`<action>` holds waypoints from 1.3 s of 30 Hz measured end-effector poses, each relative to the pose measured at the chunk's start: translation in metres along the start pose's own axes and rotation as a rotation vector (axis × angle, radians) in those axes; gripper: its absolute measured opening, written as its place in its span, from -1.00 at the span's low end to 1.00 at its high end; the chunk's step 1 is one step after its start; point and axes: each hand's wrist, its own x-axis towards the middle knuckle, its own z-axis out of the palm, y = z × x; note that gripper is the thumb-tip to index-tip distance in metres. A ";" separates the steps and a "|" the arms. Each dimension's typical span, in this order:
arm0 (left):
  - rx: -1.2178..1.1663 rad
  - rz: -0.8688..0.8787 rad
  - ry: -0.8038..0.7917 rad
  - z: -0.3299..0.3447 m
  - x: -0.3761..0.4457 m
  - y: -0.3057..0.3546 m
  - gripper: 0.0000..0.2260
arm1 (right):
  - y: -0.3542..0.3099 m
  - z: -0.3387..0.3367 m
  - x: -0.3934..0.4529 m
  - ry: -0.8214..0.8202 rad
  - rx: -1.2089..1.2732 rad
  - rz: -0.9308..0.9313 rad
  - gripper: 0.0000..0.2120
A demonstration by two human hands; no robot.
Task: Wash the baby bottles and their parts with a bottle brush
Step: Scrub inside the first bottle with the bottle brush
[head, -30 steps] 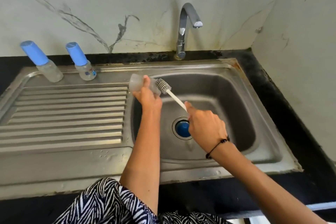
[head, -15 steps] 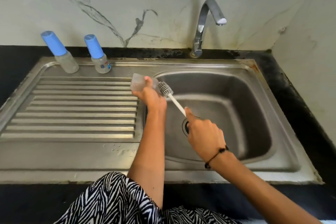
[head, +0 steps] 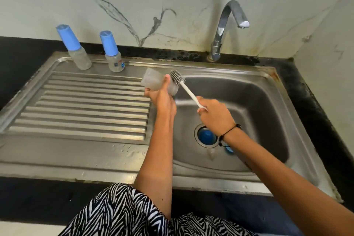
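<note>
Early in the wash: one bottle in hand, two waiting.
Left hand (head: pixel 161 96) grips a clear bottle (head: pixel 155 82); right hand (head: pixel 214 116) grips the bottle brush (head: pixel 178 78) at its mouth; capped bottles (head: pixel 75 48) stand far left.

text: none legible | right capped bottle (head: pixel 114 62): print blurred

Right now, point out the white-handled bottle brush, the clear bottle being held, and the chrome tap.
White-handled bottle brush (head: pixel 177 77): head view, bristle head.
Clear bottle (head: pixel 153 81): head view, side wall.
Chrome tap (head: pixel 223 25): head view, curved neck.
</note>
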 end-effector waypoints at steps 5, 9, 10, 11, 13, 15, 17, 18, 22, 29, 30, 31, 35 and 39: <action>0.103 0.102 0.108 0.000 0.005 0.002 -0.56 | -0.001 -0.001 -0.023 -0.035 0.062 -0.026 -0.59; 0.083 0.028 0.011 -0.002 0.003 0.004 -0.51 | -0.002 0.002 -0.033 -0.040 0.012 -0.037 -0.59; 0.082 0.032 0.004 -0.001 0.001 0.004 -0.43 | -0.002 0.002 -0.032 -0.044 -0.008 -0.040 -0.60; 0.086 0.038 0.003 -0.001 -0.001 0.003 -0.39 | -0.002 0.002 -0.030 -0.050 -0.020 -0.040 -0.62; 0.128 0.044 -0.006 -0.004 -0.004 0.001 -0.38 | -0.003 0.001 -0.025 -0.062 -0.019 -0.020 -0.66; 0.190 0.042 -0.060 -0.007 -0.005 -0.001 -0.38 | -0.002 -0.001 -0.018 -0.071 -0.005 0.003 -0.66; 0.179 0.028 -0.097 -0.008 -0.007 -0.001 -0.38 | -0.004 -0.005 -0.014 -0.068 -0.004 -0.001 -0.64; 0.146 0.024 -0.098 -0.008 -0.008 0.000 -0.39 | -0.005 -0.006 -0.016 -0.073 -0.013 -0.011 -0.63; -0.023 0.015 -0.048 -0.014 -0.003 0.005 -0.42 | -0.005 -0.005 -0.042 -0.104 -0.101 -0.072 -0.59; 0.027 -0.067 -0.294 -0.010 -0.010 -0.008 -0.55 | 0.003 -0.012 -0.010 -0.053 -0.057 -0.003 -0.73; -0.015 -0.071 -0.287 -0.007 -0.008 -0.008 -0.57 | 0.003 -0.014 -0.010 -0.048 -0.063 -0.013 -0.71; -0.063 -0.068 -0.266 -0.006 -0.004 -0.007 -0.58 | 0.002 -0.014 -0.014 -0.045 -0.070 -0.018 -0.68; -0.097 -0.043 -0.226 -0.007 0.004 -0.011 -0.45 | 0.000 -0.013 -0.036 -0.041 -0.072 -0.020 -0.61; -0.031 -0.027 -0.206 -0.006 0.004 -0.015 -0.40 | 0.000 -0.015 -0.031 -0.039 -0.078 -0.015 -0.63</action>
